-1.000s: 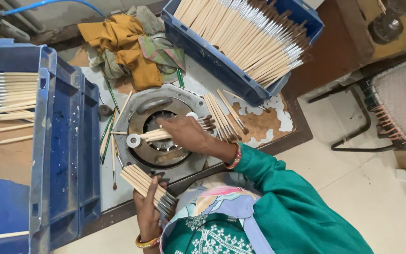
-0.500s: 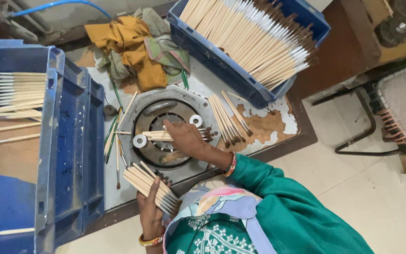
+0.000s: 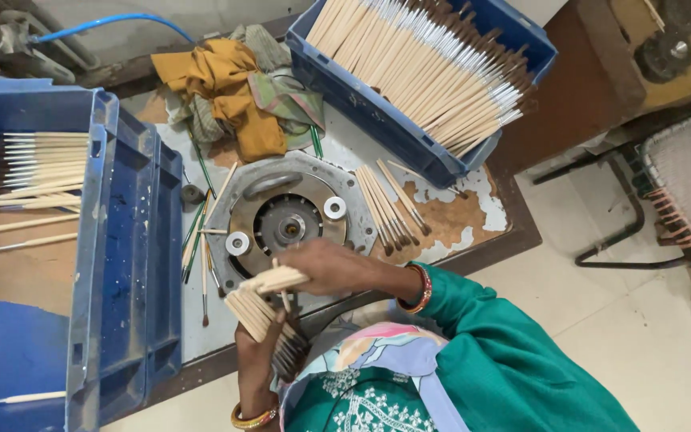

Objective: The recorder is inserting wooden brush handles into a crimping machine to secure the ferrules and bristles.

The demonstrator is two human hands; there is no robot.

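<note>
From the head view, I see my left hand [image 3: 256,352] closed around a fanned bundle of paint brushes [image 3: 261,316] at the near table edge, bristles toward my body. My right hand [image 3: 331,268] pinches a few more brushes [image 3: 277,280] just above that bundle, near the round metal fixture [image 3: 285,220]. I judge the risk is a loose fan: if my left grip slackens, handles could slide off the table edge [image 3: 201,368] to the floor.
</note>
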